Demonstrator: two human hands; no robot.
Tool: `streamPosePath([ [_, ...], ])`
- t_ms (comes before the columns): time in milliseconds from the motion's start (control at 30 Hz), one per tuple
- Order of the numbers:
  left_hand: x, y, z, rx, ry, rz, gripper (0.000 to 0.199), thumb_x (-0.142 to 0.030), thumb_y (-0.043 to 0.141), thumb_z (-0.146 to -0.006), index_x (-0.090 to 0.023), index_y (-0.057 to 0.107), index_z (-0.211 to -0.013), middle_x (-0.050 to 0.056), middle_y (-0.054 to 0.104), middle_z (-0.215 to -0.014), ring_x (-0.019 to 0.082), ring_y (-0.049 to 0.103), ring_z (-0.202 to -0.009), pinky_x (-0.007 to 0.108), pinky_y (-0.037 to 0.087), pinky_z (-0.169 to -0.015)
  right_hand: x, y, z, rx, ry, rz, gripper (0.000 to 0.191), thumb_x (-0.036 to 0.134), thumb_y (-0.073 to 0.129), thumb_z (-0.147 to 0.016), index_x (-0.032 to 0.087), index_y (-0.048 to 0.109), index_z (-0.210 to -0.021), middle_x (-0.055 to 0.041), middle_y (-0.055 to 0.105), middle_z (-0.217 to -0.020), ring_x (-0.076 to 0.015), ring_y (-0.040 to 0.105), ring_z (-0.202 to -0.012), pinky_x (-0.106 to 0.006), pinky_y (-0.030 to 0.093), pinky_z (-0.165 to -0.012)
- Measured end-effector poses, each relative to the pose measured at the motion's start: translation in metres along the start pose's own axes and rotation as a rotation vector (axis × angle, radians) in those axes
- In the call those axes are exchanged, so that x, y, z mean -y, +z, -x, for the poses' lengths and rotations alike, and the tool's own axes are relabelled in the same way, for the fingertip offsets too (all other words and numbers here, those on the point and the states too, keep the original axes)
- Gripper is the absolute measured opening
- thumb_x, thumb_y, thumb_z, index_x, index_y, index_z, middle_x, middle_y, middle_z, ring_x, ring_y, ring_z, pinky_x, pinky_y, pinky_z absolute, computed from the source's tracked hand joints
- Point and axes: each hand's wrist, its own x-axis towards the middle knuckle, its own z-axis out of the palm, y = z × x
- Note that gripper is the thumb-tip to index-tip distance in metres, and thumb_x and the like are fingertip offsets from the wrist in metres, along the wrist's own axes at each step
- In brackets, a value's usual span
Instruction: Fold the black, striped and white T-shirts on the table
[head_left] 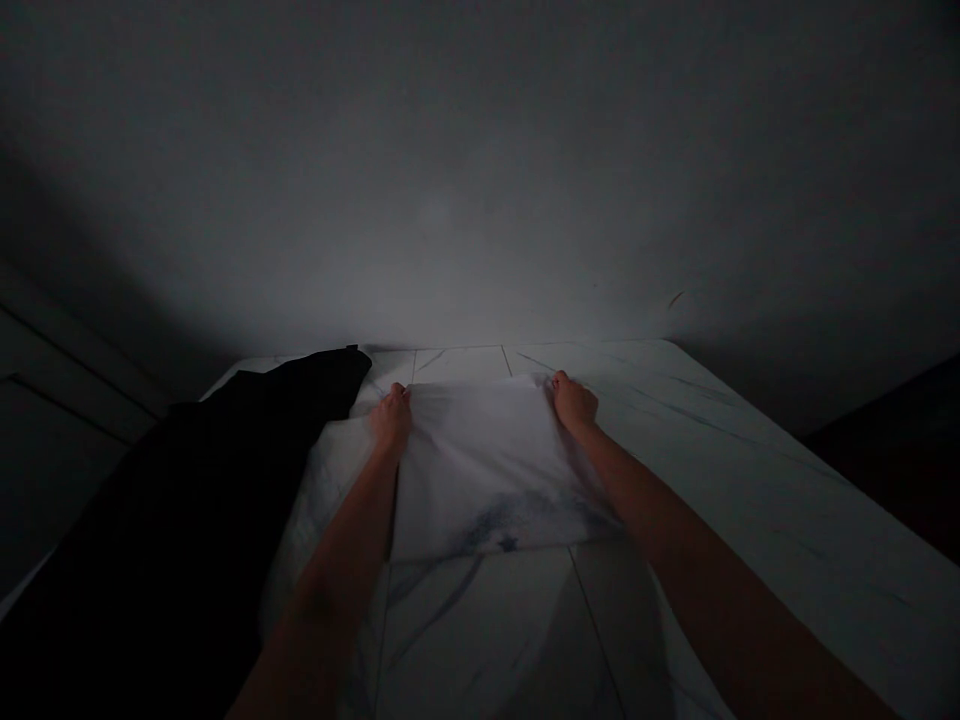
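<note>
A white cloth (480, 450), folded into a rough rectangle, lies in front of me with a dark bluish smudge-like print along its near edge. I cannot tell what kind of garment or cloth it is. My left hand (391, 415) is closed on its far left corner. At the far right corner my right hand (574, 400) pinches the same cloth. Between the two hands the far edge runs nearly straight, with soft creases below it. The picture is dim, so the fingertips show only in part.
Beneath the cloth is a white marble-patterned surface (720, 440) with thin seam lines. A black cloth (202, 500) is heaped along the left side, beside some pale, crinkled material (322, 490). A grey wall (450, 200) rises behind the far edge.
</note>
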Motion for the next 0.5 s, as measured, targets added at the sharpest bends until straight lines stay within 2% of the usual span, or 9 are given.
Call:
streamPosePath([
  [100, 0.0, -0.001, -0.002, 0.026, 0.026, -0.02, 0.033, -0.035, 0.034, -0.103, -0.021, 0.057, -0.123, 0.014, 0.071, -0.108, 0.028, 0.067, -0.096, 0.034, 0.045, -0.077, 0.002, 0.001, 0.003, -0.012, 0.005, -0.012, 0.037, 0.027, 0.027, -0.104, 0.019, 0.058, -0.123, -0.013, 0.072, -0.107, -0.0235, 0.067, -0.096, -0.031, 0.044, -0.077],
  [200, -0.001, -0.002, -0.001, 0.022, 0.038, -0.035, 0.033, -0.035, 0.035, -0.103, -0.022, 0.057, -0.124, 0.014, 0.071, -0.108, 0.028, 0.067, -0.099, 0.034, 0.045, -0.076, 0.006, -0.001, 0.007, -0.036, 0.023, -0.028, 0.038, 0.037, 0.032, -0.104, 0.015, 0.057, -0.122, -0.0158, 0.071, -0.109, -0.0239, 0.067, -0.099, -0.032, 0.045, -0.079],
  [300, -0.002, -0.002, -0.001, 0.009, 0.049, -0.023, 0.033, -0.036, 0.036, -0.103, -0.022, 0.058, -0.123, 0.013, 0.071, -0.111, 0.027, 0.067, -0.1, 0.032, 0.045, -0.076, 0.011, -0.003, 0.011, -0.045, 0.056, -0.101, 0.041, 0.047, 0.045, -0.099, 0.016, 0.058, -0.122, -0.0143, 0.071, -0.112, -0.0245, 0.067, -0.103, -0.03, 0.046, -0.078],
  [367, -0.002, -0.002, 0.0, -0.012, 0.064, -0.008, 0.033, -0.036, 0.036, -0.103, -0.022, 0.059, -0.121, 0.012, 0.071, -0.112, 0.026, 0.067, -0.1, 0.031, 0.044, -0.075, 0.013, -0.006, 0.012, -0.032, 0.079, -0.151, 0.037, 0.044, 0.051, -0.097, 0.017, 0.061, -0.119, -0.0115, 0.071, -0.114, -0.0231, 0.066, -0.105, -0.028, 0.046, -0.077],
  [500, -0.002, 0.0, 0.0, -0.069, 0.081, 0.003, 0.035, -0.04, 0.035, -0.103, -0.021, 0.059, -0.121, 0.011, 0.072, -0.109, 0.025, 0.067, -0.097, 0.029, 0.043, -0.072, 0.012, -0.012, 0.011, -0.046, 0.092, -0.151, 0.032, 0.036, 0.042, -0.101, 0.02, 0.062, -0.119, -0.0095, 0.071, -0.115, -0.0209, 0.066, -0.104, -0.027, 0.046, -0.075],
])
